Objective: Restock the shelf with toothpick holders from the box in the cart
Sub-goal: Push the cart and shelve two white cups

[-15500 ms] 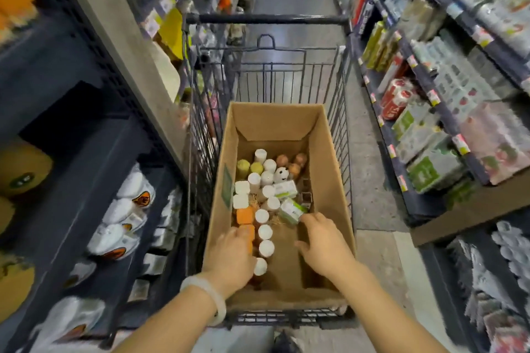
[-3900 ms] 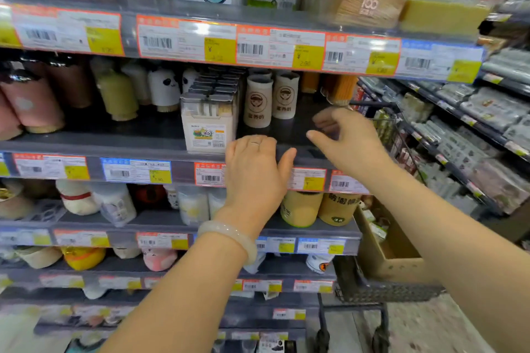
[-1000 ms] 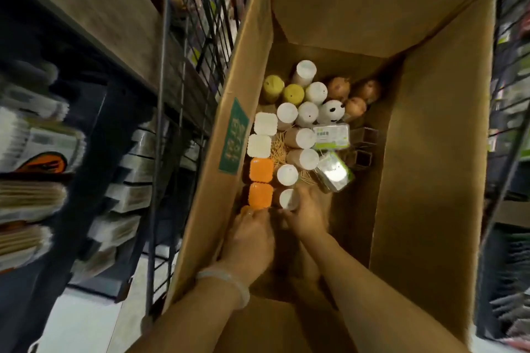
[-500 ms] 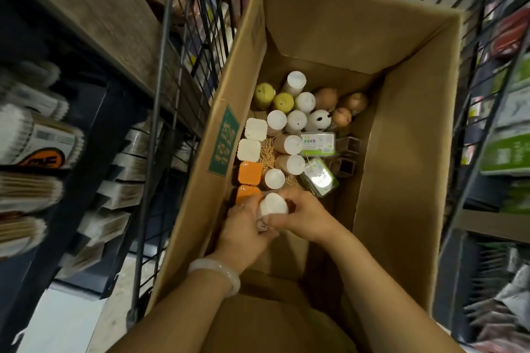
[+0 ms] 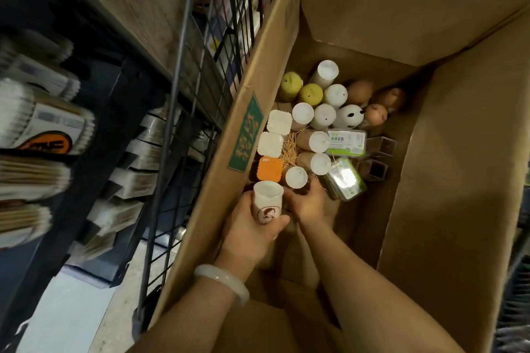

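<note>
Both hands are down inside the cardboard box [image 5: 447,157] in the wire cart [image 5: 186,71]. My left hand [image 5: 249,238] grips a white toothpick holder [image 5: 268,203] with a brown round logo and holds it upright near the box's left wall. Just to its right, my right hand [image 5: 308,202] curls its fingers round the body of another white-capped holder [image 5: 296,177] on the box floor. Beyond them stand several more holders: white-capped ones [image 5: 315,142], square white and orange ones [image 5: 270,169], yellow-green ones [image 5: 311,93], brown ones [image 5: 375,114] and a panda-faced one [image 5: 348,116].
Two clear green-labelled toothpick boxes [image 5: 345,140] and loose toothpicks [image 5: 289,149] lie among the holders. The box walls rise high on all sides. Left of the cart, dark shelves hold packs of cotton swabs [image 5: 37,129] and boxed goods [image 5: 137,172].
Half a second ago both hands were on one white holder. Now the left hand alone holds it, lifted a little, and the right hand has moved on to the neighbouring holder.
</note>
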### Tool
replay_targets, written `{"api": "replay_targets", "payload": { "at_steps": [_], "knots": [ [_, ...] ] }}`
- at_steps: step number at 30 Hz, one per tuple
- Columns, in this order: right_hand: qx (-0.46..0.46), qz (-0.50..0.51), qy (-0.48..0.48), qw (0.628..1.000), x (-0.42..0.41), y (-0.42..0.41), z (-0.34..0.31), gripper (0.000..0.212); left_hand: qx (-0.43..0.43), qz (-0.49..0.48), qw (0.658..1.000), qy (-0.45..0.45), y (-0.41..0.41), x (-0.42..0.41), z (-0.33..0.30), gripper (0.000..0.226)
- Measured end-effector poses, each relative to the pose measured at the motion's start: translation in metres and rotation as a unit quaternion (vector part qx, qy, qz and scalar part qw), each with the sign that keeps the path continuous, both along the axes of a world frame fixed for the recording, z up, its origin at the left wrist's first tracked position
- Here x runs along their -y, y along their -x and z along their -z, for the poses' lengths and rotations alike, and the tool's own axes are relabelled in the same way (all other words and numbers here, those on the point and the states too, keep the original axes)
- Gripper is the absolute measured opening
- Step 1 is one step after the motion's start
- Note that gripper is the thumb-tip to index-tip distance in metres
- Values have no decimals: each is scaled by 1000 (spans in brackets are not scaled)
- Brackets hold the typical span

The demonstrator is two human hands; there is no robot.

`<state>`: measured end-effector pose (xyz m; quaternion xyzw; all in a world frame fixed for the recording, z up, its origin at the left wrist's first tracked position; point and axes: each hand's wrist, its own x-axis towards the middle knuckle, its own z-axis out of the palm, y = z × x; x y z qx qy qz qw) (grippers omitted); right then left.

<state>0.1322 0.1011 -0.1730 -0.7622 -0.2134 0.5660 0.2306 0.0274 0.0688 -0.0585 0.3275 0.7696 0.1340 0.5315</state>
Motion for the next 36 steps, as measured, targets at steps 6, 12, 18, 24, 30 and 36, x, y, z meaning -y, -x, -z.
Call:
{"api": "replay_targets", "payload": {
  "at_steps": [6, 12, 18, 24, 30, 36],
  "knots": [
    [48, 7, -51, 998, -7, 4, 18, 63, 15, -22, 1000, 11, -1, 1, -2, 57],
    [47, -7, -45, 998, -5, -16, -32, 45, -2, -22, 1000, 12, -1, 7, -14, 62],
    [-107, 54, -43, 992, 5, -45, -111, 29, -1, -7, 1000, -22, -2, 3, -49, 65],
    [-211, -20, -97, 972, 13, -56, -183, 35, 36, -14, 996, -86, 3, 7, -91, 58],
    [-254, -51, -164, 952, 36, -42, -236, 40, 105, -19, 981, -160, 19, 38, -139, 50],
    [-277, -139, -224, 924, 90, -11, -285, 61, 153, -45, 964, -214, 46, 101, -185, 38]
  ]
}}
